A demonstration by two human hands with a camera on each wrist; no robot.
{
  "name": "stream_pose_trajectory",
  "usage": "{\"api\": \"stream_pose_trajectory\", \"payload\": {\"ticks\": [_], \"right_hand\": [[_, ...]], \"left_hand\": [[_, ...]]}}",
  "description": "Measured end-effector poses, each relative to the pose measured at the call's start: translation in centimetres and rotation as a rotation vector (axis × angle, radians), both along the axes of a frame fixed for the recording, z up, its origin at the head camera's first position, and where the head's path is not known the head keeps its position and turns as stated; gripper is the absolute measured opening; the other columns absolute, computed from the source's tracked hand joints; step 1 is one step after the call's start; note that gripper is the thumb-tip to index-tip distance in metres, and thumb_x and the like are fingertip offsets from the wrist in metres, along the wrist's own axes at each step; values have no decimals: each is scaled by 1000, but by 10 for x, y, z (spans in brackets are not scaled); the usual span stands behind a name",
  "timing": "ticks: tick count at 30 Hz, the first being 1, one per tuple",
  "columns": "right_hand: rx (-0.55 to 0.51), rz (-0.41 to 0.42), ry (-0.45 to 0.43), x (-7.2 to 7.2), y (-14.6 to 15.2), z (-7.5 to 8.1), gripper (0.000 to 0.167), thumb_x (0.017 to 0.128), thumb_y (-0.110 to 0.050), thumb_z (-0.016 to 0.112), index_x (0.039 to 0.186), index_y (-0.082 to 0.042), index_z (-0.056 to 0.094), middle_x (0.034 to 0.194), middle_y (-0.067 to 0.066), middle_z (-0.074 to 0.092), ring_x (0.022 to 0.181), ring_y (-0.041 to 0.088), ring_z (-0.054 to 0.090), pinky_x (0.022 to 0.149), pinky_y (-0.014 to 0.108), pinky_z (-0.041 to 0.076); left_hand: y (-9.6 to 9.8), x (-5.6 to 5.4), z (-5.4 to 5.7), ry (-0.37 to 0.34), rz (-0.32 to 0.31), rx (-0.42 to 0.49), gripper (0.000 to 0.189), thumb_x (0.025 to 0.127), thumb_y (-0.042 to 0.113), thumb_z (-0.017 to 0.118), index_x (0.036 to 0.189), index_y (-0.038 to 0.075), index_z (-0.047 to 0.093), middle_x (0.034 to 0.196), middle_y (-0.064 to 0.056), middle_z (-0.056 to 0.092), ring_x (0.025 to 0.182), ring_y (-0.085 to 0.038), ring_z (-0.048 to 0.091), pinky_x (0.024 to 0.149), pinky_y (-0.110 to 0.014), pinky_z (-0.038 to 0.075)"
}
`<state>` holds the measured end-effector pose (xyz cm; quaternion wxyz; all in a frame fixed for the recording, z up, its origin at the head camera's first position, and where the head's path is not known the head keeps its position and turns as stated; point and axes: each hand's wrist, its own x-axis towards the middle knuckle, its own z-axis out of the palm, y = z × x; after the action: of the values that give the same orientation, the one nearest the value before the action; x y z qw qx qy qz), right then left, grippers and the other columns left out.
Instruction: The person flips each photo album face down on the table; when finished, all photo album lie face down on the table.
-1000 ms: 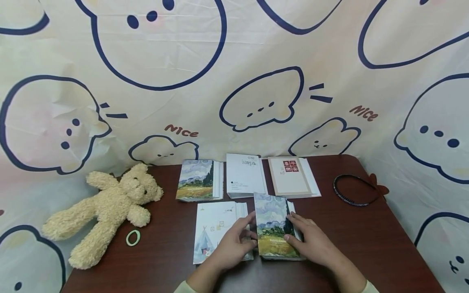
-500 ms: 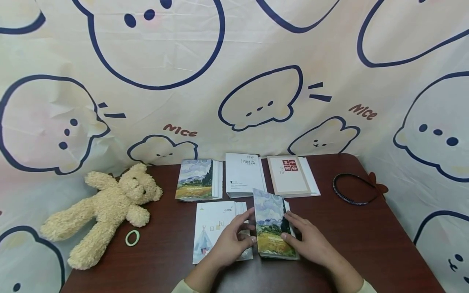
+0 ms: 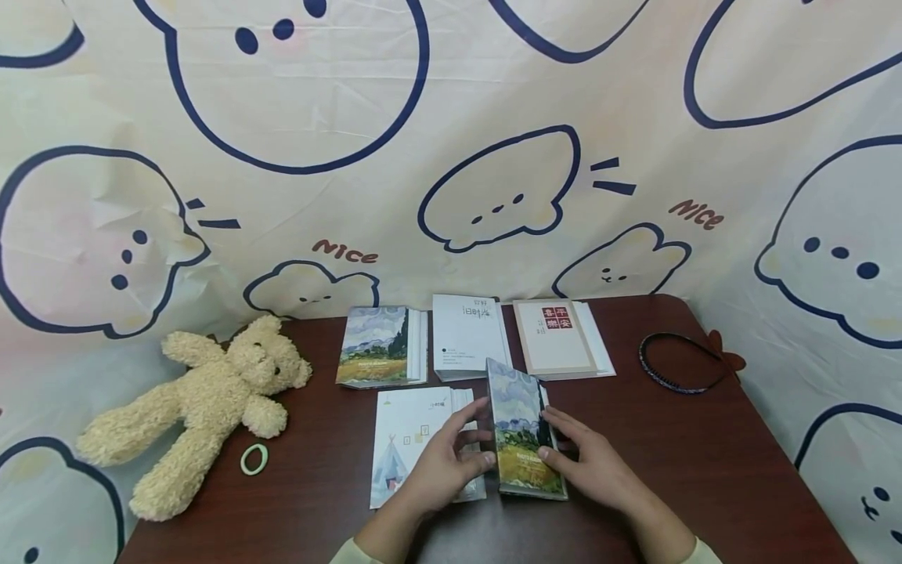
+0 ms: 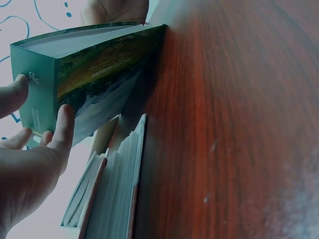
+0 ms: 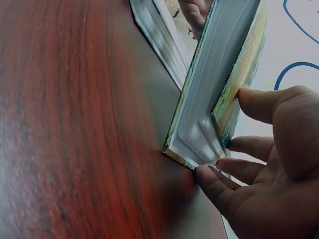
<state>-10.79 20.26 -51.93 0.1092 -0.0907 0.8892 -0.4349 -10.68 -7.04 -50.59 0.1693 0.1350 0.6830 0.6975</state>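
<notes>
The landscape-covered photo album (image 3: 521, 431) is tilting over the dark wooden table (image 3: 747, 462), its spine standing raised and its opposite edge sitting low, apparently touching the surface. To the left, a tent-printed album (image 3: 402, 458) is lying just beside it. Beyond, its top edge is overlapping the view of a white-covered album (image 3: 465, 337); whether they are touching, I cannot tell. To the right, tabletop is showing as far as a dark headband (image 3: 676, 389). The right hand (image 3: 595, 466) is pinching the low edge, thumb pressing the front cover, fingers lying behind. The left hand (image 3: 451, 462) is holding its digits spread and relaxed, fingertips touching the spine. The hands are keeping apart.
</notes>
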Motion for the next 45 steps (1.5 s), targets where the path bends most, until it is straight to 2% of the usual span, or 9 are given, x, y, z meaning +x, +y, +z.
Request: {"api": "stream_pose_trajectory", "payload": {"ticks": [5, 10, 15, 17, 23, 29, 33, 37, 45], "right_hand": [[-80, -10, -35, 0, -2, -1, 67, 99, -39, 72, 156, -14, 48, 164, 12, 38, 131, 35, 59, 101, 42, 54], [-158, -11, -58, 1, -4, -3, 66, 99, -34, 72, 156, -12, 47, 164, 14, 37, 139, 38, 50, 103, 38, 52], [-213, -1, -74, 1, -6, -4, 65, 100, -31, 72, 156, -10, 47, 164, 17, 36, 140, 41, 49, 103, 36, 52], [-220, 2, -81, 0, -6, -5, 64, 100, -31, 72, 155, -11, 48, 164, 18, 36, 140, 42, 48, 103, 37, 52], [-196, -13, -83, 0, -9, -3, 61, 99, -34, 72, 154, -15, 51, 160, 14, 44, 145, 38, 43, 111, 51, 44], [-263, 15, -115, 0, -11, -3, 62, 100, -31, 71, 155, -11, 49, 150, 20, 53, 139, 38, 50, 108, 49, 46], [-286, 16, -135, 0, -14, -3, 62, 101, -31, 70, 155, -11, 49, 145, 21, 58, 135, 38, 54, 108, 53, 45], [-301, 3, -168, 0, -17, -2, 62, 101, -34, 70, 155, -13, 49, 143, 19, 59, 134, 37, 55, 108, 55, 46], [-342, 32, -198, 1, -22, -3, 62, 102, -34, 68, 156, -11, 47, 143, 19, 59, 134, 35, 55, 105, 46, 50]], "left_hand": [[1, -1, 3, -13, 7, 19, 77, 94, -1, 72, 161, 18, 38, 152, -17, 42, 128, -36, 56, 92, -32, 58], [1, -1, 7, -29, 9, 33, 77, 94, 0, 72, 161, 14, 37, 153, -19, 42, 127, -35, 56, 92, -32, 57], [1, -2, 11, -25, 14, 41, 77, 94, 0, 72, 161, 10, 36, 155, -19, 40, 127, -35, 55, 91, -31, 58], [2, -2, 13, -25, 19, 43, 77, 94, 1, 73, 161, 9, 36, 156, -18, 39, 127, -35, 55, 90, -31, 58], [3, -1, 16, -17, 32, 47, 76, 94, 1, 74, 160, 9, 38, 156, -17, 39, 125, -33, 55, 88, -30, 59], [5, 0, 18, 13, 29, 15, 75, 94, 4, 75, 159, 11, 38, 157, -15, 37, 122, -31, 54, 83, -27, 58], [6, 0, 20, 30, 32, -6, 74, 95, 7, 76, 159, 13, 40, 156, -12, 36, 121, -29, 53, 82, -27, 59], [7, 0, 23, 43, 42, -22, 73, 94, 9, 77, 158, 16, 42, 150, -13, 39, 119, -27, 54, 84, -29, 60], [9, 0, 28, 72, 43, -30, 75, 92, 9, 79, 157, 19, 43, 143, -14, 39, 119, -28, 53, 91, -32, 59]]}}
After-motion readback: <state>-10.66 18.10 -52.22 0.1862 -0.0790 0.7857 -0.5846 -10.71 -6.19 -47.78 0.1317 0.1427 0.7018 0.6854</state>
